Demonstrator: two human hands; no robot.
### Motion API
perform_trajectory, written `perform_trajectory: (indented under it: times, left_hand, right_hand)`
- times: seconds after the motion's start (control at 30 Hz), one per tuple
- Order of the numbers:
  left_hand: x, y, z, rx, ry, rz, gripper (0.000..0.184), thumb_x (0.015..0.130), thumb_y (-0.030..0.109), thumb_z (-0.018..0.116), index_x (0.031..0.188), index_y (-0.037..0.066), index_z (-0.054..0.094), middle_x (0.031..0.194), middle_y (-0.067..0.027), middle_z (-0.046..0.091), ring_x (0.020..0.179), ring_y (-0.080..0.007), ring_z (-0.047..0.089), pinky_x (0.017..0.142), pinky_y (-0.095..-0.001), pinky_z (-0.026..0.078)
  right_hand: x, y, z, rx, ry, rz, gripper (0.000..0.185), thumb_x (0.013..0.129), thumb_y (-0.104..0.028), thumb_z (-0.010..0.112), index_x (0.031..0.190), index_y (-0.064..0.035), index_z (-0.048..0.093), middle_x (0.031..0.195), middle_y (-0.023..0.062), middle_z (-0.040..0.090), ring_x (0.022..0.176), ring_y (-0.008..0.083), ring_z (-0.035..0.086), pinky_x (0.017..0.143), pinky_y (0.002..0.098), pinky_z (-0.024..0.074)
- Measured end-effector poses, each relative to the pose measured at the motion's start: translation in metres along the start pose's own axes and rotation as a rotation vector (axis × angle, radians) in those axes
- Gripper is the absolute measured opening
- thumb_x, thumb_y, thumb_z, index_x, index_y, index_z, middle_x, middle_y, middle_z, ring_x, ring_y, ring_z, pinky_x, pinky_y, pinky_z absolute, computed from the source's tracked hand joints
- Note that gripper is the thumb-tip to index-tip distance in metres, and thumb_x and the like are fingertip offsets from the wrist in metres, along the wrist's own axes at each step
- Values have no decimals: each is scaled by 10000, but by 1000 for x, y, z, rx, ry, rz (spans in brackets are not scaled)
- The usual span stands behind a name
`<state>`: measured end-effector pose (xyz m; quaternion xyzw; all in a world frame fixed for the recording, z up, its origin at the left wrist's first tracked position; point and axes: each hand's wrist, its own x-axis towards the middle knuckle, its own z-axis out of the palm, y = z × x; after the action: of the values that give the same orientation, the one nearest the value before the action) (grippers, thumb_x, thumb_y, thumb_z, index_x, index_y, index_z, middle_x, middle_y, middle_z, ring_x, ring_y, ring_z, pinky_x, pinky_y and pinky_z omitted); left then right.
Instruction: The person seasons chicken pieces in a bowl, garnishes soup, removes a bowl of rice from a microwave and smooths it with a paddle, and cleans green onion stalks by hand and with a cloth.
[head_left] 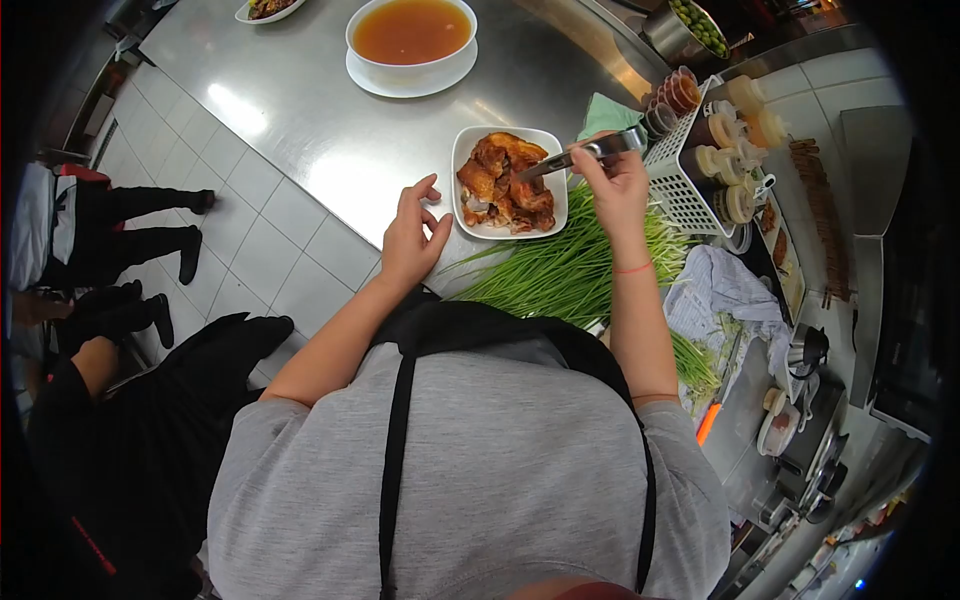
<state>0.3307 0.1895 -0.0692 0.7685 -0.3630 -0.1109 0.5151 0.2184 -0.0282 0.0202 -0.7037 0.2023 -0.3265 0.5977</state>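
My right hand (615,182) is closed around metal tongs (590,150), whose tips reach down to browned meat pieces (500,180). The meat lies in a white square bowl (548,222) on the steel counter. To the left of this bowl is my left hand (412,238), held near the rim with its fingers apart and nothing in them. Long green chives (560,265) lie in a bundle below the bowl and under my right forearm.
Farther up the counter (290,120), a soup bowl (415,32) stands on a plate. Right of my hand are a white basket (672,165) with sauce bottles, a cloth (725,290) and an orange-handled knife (709,422). People in dark clothes (150,370) are at the left.
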Motion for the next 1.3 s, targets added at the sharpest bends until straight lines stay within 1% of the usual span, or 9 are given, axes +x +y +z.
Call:
perform_trajectory:
  times: [0.27, 0.43, 0.6, 0.7, 0.93, 1.03, 1.1, 1.17, 1.3]
  left_hand:
    - [0, 1, 0, -29, 7, -5, 521, 781, 101, 611, 1247, 41, 387, 1005, -83, 525, 586, -109, 541, 476, -245, 441]
    - [1, 2, 0, -17, 0, -9, 518, 782, 109, 610, 1247, 47, 389, 1002, -81, 527, 584, -110, 542, 487, -250, 442]
    - [0, 2, 0, -7, 1, -4, 520, 781, 112, 611, 1249, 50, 390, 1000, -80, 528, 584, -109, 543, 491, -252, 441]
    - [0, 3, 0, -6, -9, -19, 523, 780, 110, 612, 1248, 48, 388, 1004, -81, 529, 580, -111, 541, 490, -252, 442]
    - [1, 3, 0, -1, -4, -5, 519, 781, 112, 611, 1245, 47, 389, 1007, -83, 529, 590, -109, 545, 490, -250, 444]
    - [1, 3, 0, -5, -9, -13, 517, 781, 110, 612, 1244, 46, 391, 1008, -84, 529, 593, -110, 546, 490, -248, 444]
    - [1, 3, -1, -12, -15, -16, 516, 781, 108, 611, 1243, 45, 392, 1009, -84, 528, 594, -111, 545, 491, -247, 444]
    - [1, 2, 0, -6, -9, -9, 517, 781, 100, 609, 1246, 43, 391, 1010, -82, 527, 596, -112, 544, 492, -245, 444]
    - [0, 0, 1, -11, -22, 10, 527, 780, 88, 609, 1255, 39, 386, 1005, -78, 523, 594, -108, 539, 491, -242, 442]
  right_hand:
    - [-2, -17, -16, 57, 103, -100, 224, 773, -18, 672, 945, -5, 529, 854, 41, 611, 748, 74, 552, 665, 199, 450]
    - [-22, -22, -21, -61, 81, -21, 256, 752, -22, 691, 951, -6, 530, 855, 52, 621, 726, 81, 562, 657, 201, 459]
    - [-58, -34, 4, -284, -30, -145, 296, 675, -72, 749, 907, -10, 576, 817, 50, 617, 714, 106, 583, 633, 234, 481]
    - [-55, -30, 10, -621, -112, -507, 336, 621, -54, 761, 904, -20, 584, 799, 92, 605, 692, 202, 592, 635, 286, 483]
    - [-56, -24, 8, -540, -135, -424, 323, 623, -46, 760, 893, -20, 585, 836, 90, 614, 712, 192, 598, 642, 273, 489]
    - [-54, -26, -2, -379, -79, -357, 327, 662, -15, 733, 944, -19, 567, 888, 93, 619, 747, 146, 599, 659, 255, 503]
    - [-49, -33, -13, -105, 120, -305, 343, 707, 12, 694, 1007, -22, 532, 939, 108, 611, 781, 120, 590, 679, 240, 511]
    - [-28, -30, -39, -212, 322, -345, 352, 735, 15, 677, 1037, -10, 498, 965, 126, 600, 811, 128, 591, 694, 244, 510]
    - [9, -42, -61, -319, 348, -354, 342, 751, -12, 689, 1029, 26, 493, 969, 110, 599, 806, 132, 596, 707, 252, 504]
